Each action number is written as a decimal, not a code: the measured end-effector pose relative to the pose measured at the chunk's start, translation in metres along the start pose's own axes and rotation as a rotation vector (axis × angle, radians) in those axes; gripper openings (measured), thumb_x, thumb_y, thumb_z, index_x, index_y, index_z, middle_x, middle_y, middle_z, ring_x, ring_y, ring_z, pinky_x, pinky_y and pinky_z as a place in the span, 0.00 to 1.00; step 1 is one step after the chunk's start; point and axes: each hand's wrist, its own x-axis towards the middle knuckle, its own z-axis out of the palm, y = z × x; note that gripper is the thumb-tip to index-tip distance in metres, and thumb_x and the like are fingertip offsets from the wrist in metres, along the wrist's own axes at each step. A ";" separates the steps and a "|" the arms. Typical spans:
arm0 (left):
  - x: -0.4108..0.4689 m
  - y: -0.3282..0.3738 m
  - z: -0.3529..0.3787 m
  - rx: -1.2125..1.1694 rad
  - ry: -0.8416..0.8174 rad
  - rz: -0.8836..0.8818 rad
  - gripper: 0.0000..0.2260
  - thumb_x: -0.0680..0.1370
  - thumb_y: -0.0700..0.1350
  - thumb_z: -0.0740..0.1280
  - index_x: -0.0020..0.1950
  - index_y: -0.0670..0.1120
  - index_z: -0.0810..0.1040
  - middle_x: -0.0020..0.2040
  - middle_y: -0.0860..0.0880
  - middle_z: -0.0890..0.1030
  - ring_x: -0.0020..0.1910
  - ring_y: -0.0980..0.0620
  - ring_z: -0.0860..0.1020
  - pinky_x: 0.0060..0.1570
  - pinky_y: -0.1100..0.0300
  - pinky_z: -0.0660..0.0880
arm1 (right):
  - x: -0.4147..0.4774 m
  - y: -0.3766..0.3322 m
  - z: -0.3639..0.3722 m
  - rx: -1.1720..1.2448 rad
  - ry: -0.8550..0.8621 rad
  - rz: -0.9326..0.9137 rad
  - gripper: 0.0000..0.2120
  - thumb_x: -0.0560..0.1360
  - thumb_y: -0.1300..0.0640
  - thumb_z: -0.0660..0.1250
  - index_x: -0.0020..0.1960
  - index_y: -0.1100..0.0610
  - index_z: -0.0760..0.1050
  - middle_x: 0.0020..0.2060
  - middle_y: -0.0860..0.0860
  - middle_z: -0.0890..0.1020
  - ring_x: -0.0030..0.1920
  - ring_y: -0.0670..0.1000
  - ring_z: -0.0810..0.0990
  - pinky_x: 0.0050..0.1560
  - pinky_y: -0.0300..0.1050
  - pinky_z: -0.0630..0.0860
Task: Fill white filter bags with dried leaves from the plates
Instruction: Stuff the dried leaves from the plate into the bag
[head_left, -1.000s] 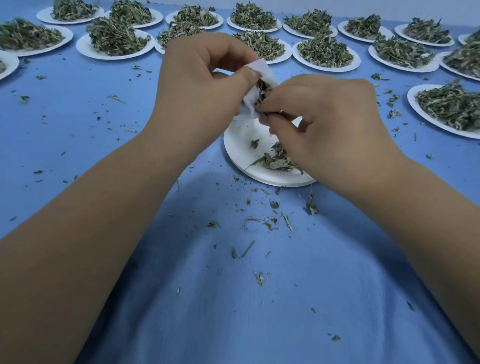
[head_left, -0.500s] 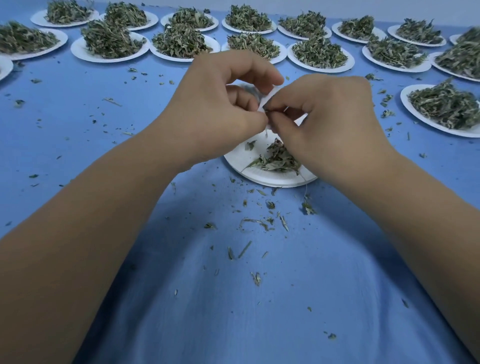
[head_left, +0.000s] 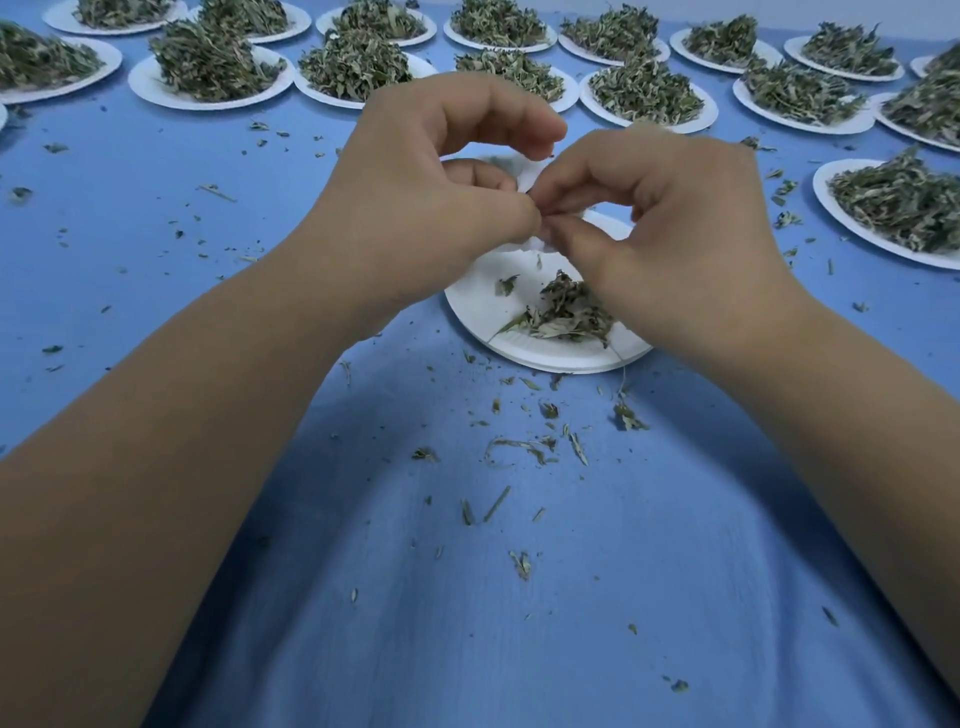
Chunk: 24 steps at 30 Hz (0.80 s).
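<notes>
**Pinching a white filter bag right over the near plate**

Gripping the white filter bag (head_left: 530, 179) with left hand (head_left: 431, 208) and right hand (head_left: 665, 234) at once, thumb and forefinger of each curled in tight, tips meeting on the crumpled paper. Other fingers of both hands loosely curled too.

Barely any of the bag on show tbh, just white scraps peeking out above and below the pinching fingertips. Can't tell how full, or whether open at the mouth.

Straight underneath the fingers: a paper plate (head_left: 483, 312) with only a small pile of dried leaves (head_left: 566, 312), tucked mostly below the right palm.

Out beyond the fingertips, rows of more plates (head_left: 156, 91), all heaped high with leaves.

Back behind the wrists, loose leaf crumbs (head_left: 535, 447) scattered all over the blue cloth (head_left: 467, 597).
</notes>
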 end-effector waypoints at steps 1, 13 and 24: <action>0.000 -0.001 0.000 -0.009 -0.009 0.004 0.19 0.69 0.30 0.71 0.56 0.46 0.81 0.56 0.43 0.82 0.43 0.33 0.79 0.51 0.42 0.82 | 0.000 0.000 0.000 -0.025 0.002 -0.010 0.07 0.74 0.59 0.73 0.49 0.49 0.84 0.40 0.38 0.84 0.51 0.46 0.80 0.53 0.42 0.75; -0.002 0.005 0.000 -0.084 -0.119 0.026 0.21 0.67 0.31 0.70 0.59 0.42 0.80 0.55 0.46 0.81 0.34 0.35 0.72 0.39 0.45 0.78 | 0.006 0.013 0.008 0.131 -0.065 0.134 0.20 0.70 0.54 0.75 0.60 0.45 0.73 0.52 0.36 0.79 0.50 0.38 0.82 0.44 0.29 0.73; -0.006 0.012 0.006 -0.037 -0.234 0.098 0.20 0.69 0.26 0.68 0.58 0.40 0.80 0.54 0.46 0.81 0.38 0.33 0.75 0.35 0.44 0.73 | 0.010 0.013 0.011 0.212 -0.014 0.255 0.10 0.61 0.62 0.68 0.41 0.51 0.75 0.31 0.36 0.76 0.32 0.38 0.74 0.33 0.32 0.68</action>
